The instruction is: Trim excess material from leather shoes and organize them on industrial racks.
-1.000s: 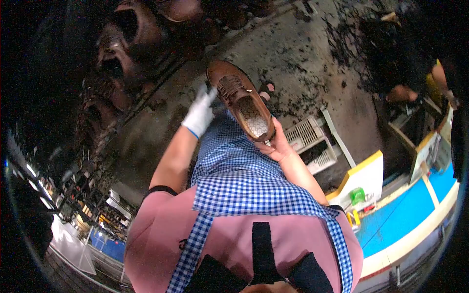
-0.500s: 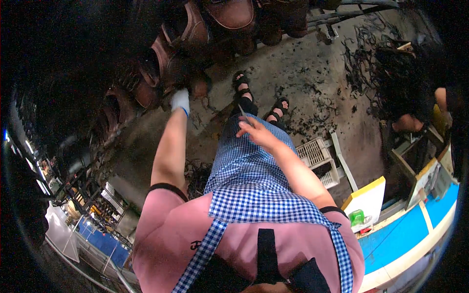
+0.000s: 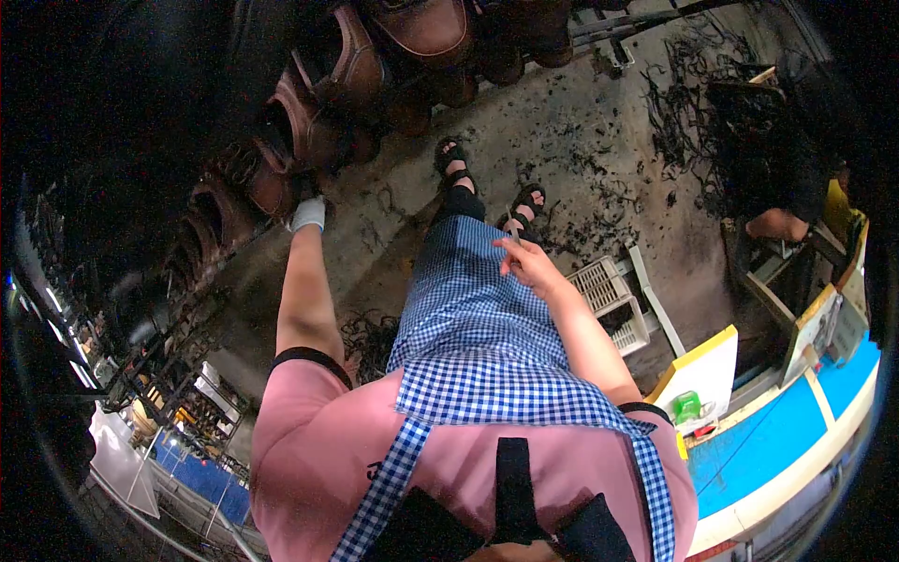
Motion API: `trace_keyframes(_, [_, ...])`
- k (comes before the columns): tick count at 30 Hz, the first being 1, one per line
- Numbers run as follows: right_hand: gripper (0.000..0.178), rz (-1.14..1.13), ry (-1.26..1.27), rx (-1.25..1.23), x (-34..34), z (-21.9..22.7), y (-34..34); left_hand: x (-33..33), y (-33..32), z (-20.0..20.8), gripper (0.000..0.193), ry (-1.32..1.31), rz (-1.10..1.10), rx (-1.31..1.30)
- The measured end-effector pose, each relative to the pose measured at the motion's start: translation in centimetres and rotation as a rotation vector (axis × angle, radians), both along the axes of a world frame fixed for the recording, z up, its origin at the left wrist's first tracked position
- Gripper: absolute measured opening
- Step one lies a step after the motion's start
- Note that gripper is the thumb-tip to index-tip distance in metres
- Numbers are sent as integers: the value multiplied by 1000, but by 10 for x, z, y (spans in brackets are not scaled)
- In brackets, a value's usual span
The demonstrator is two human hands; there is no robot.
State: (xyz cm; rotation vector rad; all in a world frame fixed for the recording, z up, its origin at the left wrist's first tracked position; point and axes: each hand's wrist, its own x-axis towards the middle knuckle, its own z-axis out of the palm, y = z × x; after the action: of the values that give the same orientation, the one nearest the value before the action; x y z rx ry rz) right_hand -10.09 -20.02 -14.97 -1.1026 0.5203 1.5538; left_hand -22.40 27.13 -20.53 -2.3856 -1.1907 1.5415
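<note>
Your gloved left hand [image 3: 307,214] touches a brown shoe [image 3: 265,184] on the rack at upper left, grip unclear; your right hand [image 3: 529,264] pinches a thin tool [image 3: 514,234].

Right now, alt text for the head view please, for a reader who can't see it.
Looking down, a person's gloved left hand reaches to a brown shoe on a rack of shoes, while the bare right hand pinches a thin tool over a blue checked apron. Dark scraps litter the concrete floor.
</note>
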Motion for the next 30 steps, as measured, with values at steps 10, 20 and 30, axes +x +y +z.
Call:
trace_keyframes(10, [31, 12, -227, 216, 13, 36, 3, 65, -200, 155, 36, -1018, 674, -685])
trace_keyframes(20, [34, -315, -777, 19, 39, 100, -43, 125, -304, 197, 24, -1172, 781, -1113])
trace_keyframes(30, [19, 37, -1758, -261, 64, 130, -45, 144, -325, 197, 28, -1058, 300, -1116])
